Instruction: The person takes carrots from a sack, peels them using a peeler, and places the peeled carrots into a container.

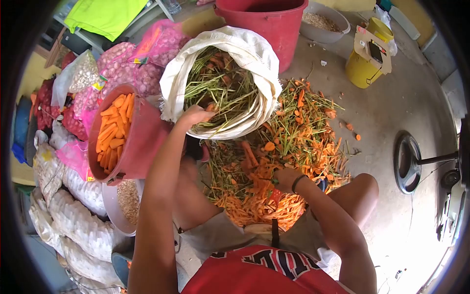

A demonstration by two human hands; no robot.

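At the near rim of a white woven sack (267, 81), my left hand (195, 116) reaches in with its fingers closed on a carrot (211, 108). Long green stems (223, 88) and more carrots fill the sack. My right hand (288, 180) is closed above a heap of orange carrot peelings (289, 208) between my legs; a small dark green piece shows at its fingers, too little to name. Cut stems and carrot tops (298, 115) cover the floor behind the peelings. To my left, a tilted red bucket (152, 142) holds peeled carrots (115, 130).
A large red tub (289, 32) stands behind the sack. Further right are a yellow bucket (360, 68) with cardboard and a phone on top, and a round metal base (409, 161). Pink net bags (122, 61) and stuffed white sacks (81, 220) line the left side.
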